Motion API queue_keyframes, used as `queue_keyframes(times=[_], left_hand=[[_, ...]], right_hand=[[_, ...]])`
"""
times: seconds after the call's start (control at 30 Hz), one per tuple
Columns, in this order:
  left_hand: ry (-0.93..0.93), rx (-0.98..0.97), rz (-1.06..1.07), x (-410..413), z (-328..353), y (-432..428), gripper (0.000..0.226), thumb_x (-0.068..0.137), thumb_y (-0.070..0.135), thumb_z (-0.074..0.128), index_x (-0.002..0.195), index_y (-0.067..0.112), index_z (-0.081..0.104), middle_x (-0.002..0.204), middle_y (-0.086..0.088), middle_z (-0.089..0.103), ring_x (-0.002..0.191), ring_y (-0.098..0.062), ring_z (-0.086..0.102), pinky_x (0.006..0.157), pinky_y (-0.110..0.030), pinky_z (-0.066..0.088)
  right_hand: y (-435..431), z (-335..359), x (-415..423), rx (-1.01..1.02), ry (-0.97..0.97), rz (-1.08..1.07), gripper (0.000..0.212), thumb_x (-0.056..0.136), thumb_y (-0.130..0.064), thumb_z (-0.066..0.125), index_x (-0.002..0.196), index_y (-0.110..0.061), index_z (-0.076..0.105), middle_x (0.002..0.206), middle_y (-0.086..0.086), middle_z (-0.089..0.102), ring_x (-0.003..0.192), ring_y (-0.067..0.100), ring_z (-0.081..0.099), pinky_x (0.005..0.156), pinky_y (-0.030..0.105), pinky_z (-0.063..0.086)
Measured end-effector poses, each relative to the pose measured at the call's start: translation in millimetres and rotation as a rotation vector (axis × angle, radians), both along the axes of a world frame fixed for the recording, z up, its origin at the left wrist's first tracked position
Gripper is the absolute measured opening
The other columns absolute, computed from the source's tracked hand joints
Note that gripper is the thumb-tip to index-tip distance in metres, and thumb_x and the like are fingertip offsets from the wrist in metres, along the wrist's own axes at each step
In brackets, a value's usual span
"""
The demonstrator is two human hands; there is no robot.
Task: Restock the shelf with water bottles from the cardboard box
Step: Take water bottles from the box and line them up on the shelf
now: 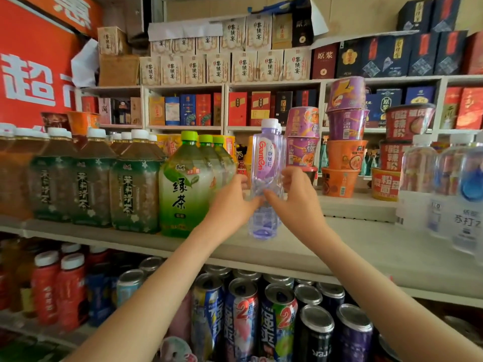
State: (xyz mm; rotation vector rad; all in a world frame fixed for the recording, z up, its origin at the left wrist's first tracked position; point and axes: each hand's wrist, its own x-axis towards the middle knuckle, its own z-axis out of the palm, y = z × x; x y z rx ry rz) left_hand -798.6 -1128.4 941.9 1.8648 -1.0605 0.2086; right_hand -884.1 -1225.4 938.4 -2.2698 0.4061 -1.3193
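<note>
A clear water bottle [266,163] with a purple label and white cap stands upright on the pale shelf board [352,246], with at least one more like it right behind. My left hand [232,202] touches its left side and my right hand [295,197] its right side, fingers wrapped around the lower middle of the bottle. The cardboard box is out of view.
Large green tea bottles [185,184] stand just left of the water bottle, brown tea bottles [88,178] further left. Stacked noodle cups [345,137] rise behind on the right. Clear soda water bottles [449,189] fill the right end. Cans [277,317] sit on the shelf below.
</note>
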Motion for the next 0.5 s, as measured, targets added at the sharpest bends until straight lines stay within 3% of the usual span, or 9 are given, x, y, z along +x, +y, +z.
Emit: queue_keyframes(times=[0.13, 0.3, 0.4, 0.5], left_hand=[[-0.204, -0.176, -0.024, -20, -27, 40, 0.030, 0.090, 0.012, 0.058, 0.120, 0.015, 0.054, 0.109, 0.007, 0.061, 0.097, -0.006, 0.061, 0.078, -0.011, 0.047], [-0.356, -0.191, 0.160, -27, -84, 112, 0.022, 0.089, 0.017, 0.055, 0.110, 0.014, 0.060, 0.086, 0.013, 0.065, 0.069, -0.008, 0.066, 0.061, -0.026, 0.050], [-0.253, -0.130, 0.257, -23, -131, 147, 0.019, 0.091, 0.018, 0.054, 0.109, 0.014, 0.061, 0.073, 0.010, 0.065, 0.063, -0.007, 0.063, 0.054, -0.023, 0.049], [-0.018, -0.013, 0.378, -12, -187, 179, 0.018, 0.092, 0.018, 0.056, 0.110, 0.017, 0.060, 0.075, 0.010, 0.063, 0.066, -0.007, 0.062, 0.058, -0.019, 0.048]], right_hand=[[38, -28, -6, -0.207, -0.102, 0.165, 0.018, 0.087, -0.005, 0.059, 0.105, -0.004, 0.058, 0.098, 0.004, 0.059, 0.089, 0.015, 0.056, 0.077, 0.016, 0.041], [92, -76, 2, -0.210, -0.056, 0.408, 0.012, 0.091, -0.012, 0.054, 0.094, -0.005, 0.063, 0.089, 0.006, 0.061, 0.080, 0.011, 0.056, 0.070, 0.018, 0.045], [123, -117, 16, -0.174, 0.030, 0.538, 0.011, 0.091, -0.008, 0.054, 0.095, -0.004, 0.063, 0.089, 0.005, 0.061, 0.080, 0.009, 0.053, 0.070, 0.013, 0.040], [151, -171, 40, -0.085, 0.210, 0.649, 0.015, 0.090, -0.009, 0.052, 0.096, -0.003, 0.064, 0.090, 0.007, 0.063, 0.082, 0.013, 0.056, 0.069, 0.014, 0.040]])
